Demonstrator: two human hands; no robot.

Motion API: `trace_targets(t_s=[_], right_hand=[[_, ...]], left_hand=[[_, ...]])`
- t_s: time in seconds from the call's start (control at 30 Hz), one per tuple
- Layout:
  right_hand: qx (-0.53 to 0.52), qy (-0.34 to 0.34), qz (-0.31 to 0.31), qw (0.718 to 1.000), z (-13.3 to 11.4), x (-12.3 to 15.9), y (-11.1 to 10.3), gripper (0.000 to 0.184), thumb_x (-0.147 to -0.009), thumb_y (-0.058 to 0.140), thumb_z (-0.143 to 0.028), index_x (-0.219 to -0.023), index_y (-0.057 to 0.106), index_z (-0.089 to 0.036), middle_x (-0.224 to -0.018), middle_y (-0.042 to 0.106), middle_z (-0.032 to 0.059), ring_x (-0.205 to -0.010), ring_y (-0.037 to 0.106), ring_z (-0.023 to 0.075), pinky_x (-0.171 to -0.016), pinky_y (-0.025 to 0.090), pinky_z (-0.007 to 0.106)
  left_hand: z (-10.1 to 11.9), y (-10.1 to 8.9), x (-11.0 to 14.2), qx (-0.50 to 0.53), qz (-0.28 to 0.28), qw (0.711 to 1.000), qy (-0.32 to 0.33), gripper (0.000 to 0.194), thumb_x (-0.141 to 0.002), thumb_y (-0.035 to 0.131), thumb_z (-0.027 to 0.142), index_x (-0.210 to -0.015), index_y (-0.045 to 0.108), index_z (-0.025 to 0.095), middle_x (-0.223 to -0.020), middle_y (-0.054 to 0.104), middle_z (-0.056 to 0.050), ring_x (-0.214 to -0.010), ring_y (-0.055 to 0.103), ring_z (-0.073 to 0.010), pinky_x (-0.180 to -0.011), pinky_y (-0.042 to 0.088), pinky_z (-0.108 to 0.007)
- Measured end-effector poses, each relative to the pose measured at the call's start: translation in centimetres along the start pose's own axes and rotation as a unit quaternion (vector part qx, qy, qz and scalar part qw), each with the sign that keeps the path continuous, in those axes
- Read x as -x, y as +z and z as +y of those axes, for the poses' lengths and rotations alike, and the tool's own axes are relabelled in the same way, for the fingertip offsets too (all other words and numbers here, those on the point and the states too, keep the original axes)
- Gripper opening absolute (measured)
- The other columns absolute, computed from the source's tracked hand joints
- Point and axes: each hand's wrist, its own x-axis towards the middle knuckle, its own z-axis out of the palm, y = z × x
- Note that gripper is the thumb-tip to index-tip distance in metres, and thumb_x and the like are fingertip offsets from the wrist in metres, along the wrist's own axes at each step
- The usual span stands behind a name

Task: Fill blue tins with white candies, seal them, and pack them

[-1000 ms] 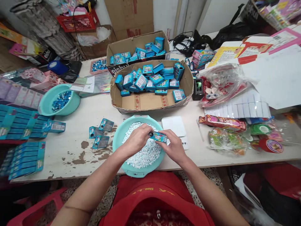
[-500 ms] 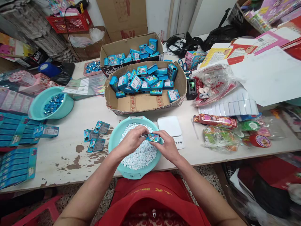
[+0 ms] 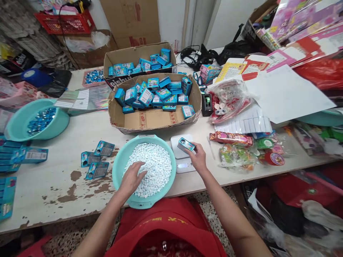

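My right hand grips a small blue candy box with a round hole in its upper face. It holds the box at the white digital scale, whose display is lit; whether the box touches the plate I cannot tell. Fingers apart and holding nothing, my left hand is over the white candies. These pale pebble-like pieces fill much of the turquoise basin in front of me. Left of the basin lie three blue boxes with holes.
Behind the basin, a cardboard carton holds many blue boxes, with a second carton behind it. At left sits another turquoise basin of shiny blue pieces. A tape dispenser, a red box and bagged items lie at right.
My hands have parted. The right has carried the blue candy box from above the basin to the scale; the left has let go and opened over the candies. The view has shifted right.
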Motion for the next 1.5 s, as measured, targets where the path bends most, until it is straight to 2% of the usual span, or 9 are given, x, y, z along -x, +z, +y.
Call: trace_targets(t_s=[0.17, 0.33, 0.5, 0.87, 1.1, 1.23, 1.33, 1.43, 1.5], right_hand=[[-0.013, 0.035, 0.038, 0.999, 1.0, 1.7, -1.9, 0.052, -0.075, 0.063, -0.044, -0.118, 0.051, -0.018, -0.119, 0.056, 0.0124, -0.112, 0.053, 0.0237, -0.096, 0.042, 0.045], [0.056, 0.119, 0.131, 0.983, 3.0, 5.2, -6.3, 0.047, -0.077, 0.057, -0.048, -0.111, 0.054, -0.016, -0.114, 0.054, 0.0144, -0.1, 0.056, 0.0236, -0.084, 0.049, 0.044], [0.122, 0.121, 0.13, 0.977, 4.9, 9.3, -8.5, 0.047, -0.074, 0.059, -0.048, -0.107, 0.057, -0.015, -0.115, 0.051, 0.0154, -0.098, 0.054, 0.0246, -0.08, 0.051, 0.044], [0.102, 0.194, 0.162, 0.962, 5.7, 13.2, -10.1, 0.047, -0.07, 0.06, -0.049, -0.103, 0.059, -0.015, -0.115, 0.048, 0.0146, -0.097, 0.055, 0.0247, -0.08, 0.052, 0.044], [0.114, 0.225, 0.185, 0.95, 6.0, 15.7, -12.1, 0.049, -0.07, 0.061, -0.051, -0.103, 0.06, -0.015, -0.113, 0.049, 0.0143, -0.096, 0.056, 0.0247, -0.079, 0.053, 0.043], [0.117, 0.239, 0.187, 0.946, 6.3, 16.4, -12.5, 0.051, -0.069, 0.061, -0.053, -0.102, 0.06, -0.014, -0.114, 0.049, 0.0156, -0.097, 0.056, 0.0265, -0.079, 0.053, 0.044], [0.108, 0.245, 0.174, 0.948, 5.8, 15.9, -11.9, 0.051, -0.069, 0.061, -0.053, -0.102, 0.059, -0.015, -0.112, 0.05, 0.0154, -0.096, 0.056, 0.027, -0.08, 0.052, 0.045], [0.074, 0.212, 0.147, 0.963, 3.4, 13.9, -10.3, 0.049, -0.071, 0.061, -0.05, -0.105, 0.058, -0.016, -0.109, 0.053, 0.0136, -0.097, 0.057, 0.0261, -0.082, 0.051, 0.044], [0.045, 0.148, 0.112, 0.982, 0.6, 11.7, -8.7, 0.051, -0.072, 0.064, -0.046, -0.113, 0.054, -0.018, -0.115, 0.053, 0.0126, -0.104, 0.055, 0.0256, -0.087, 0.048, 0.043]], left_hand=[[-0.5, -0.5, 0.3, -0.016, -0.004, 1.0, -0.007, 0.036, -0.088, 0.042, 0.04, -0.113, 0.056, 0.019, -0.119, 0.06, -0.01, -0.111, 0.056, -0.026, -0.093, 0.044, -0.038], [-1.0, -0.8, 0.2, -0.056, 0.008, 0.998, -0.009, 0.041, -0.089, 0.037, 0.043, -0.115, 0.056, 0.018, -0.121, 0.06, -0.011, -0.112, 0.055, -0.0276, -0.09, 0.046, -0.038], [0.3, -0.7, -1.0, -0.072, 0.01, 0.997, 0.012, 0.04, -0.09, 0.036, 0.043, -0.115, 0.056, 0.02, -0.121, 0.06, -0.01, -0.11, 0.057, -0.0273, -0.087, 0.047, -0.037], [9.4, -1.5, -9.2, -0.048, -0.013, 0.99, 0.131, 0.043, -0.087, 0.047, 0.033, -0.128, 0.046, 0.02, -0.125, 0.055, -0.01, -0.109, 0.056, -0.0261, -0.089, 0.045, -0.039], [14.6, 0.8, -14.2, -0.095, -0.127, 0.964, 0.213, 0.07, -0.074, 0.063, 0.024, -0.138, 0.035, 0.022, -0.141, 0.039, -0.011, -0.125, 0.039, -0.0297, -0.099, 0.038, -0.042], [15.9, 2.8, -15.7, -0.133, -0.158, 0.954, 0.217, 0.08, -0.067, 0.069, 0.026, -0.138, 0.033, 0.026, -0.143, 0.034, -0.012, -0.127, 0.034, -0.0338, -0.095, 0.039, -0.046], [16.0, 4.1, -16.3, -0.143, -0.174, 0.949, 0.219, 0.058, -0.072, 0.065, 0.026, -0.127, 0.046, 0.023, -0.127, 0.05, -0.012, -0.115, 0.047, -0.0311, -0.087, 0.043, -0.04], [15.7, 4.3, -15.3, -0.092, -0.162, 0.956, 0.229, 0.031, -0.079, 0.059, 0.029, -0.109, 0.058, 0.019, -0.106, 0.059, -0.01, -0.099, 0.056, -0.0252, -0.081, 0.043, -0.034], [15.4, 3.7, -13.4, -0.005, -0.141, 0.96, 0.243, 0.031, -0.078, 0.062, 0.035, -0.105, 0.059, 0.019, -0.104, 0.061, -0.008, -0.096, 0.057, -0.0233, -0.081, 0.043, -0.032]])
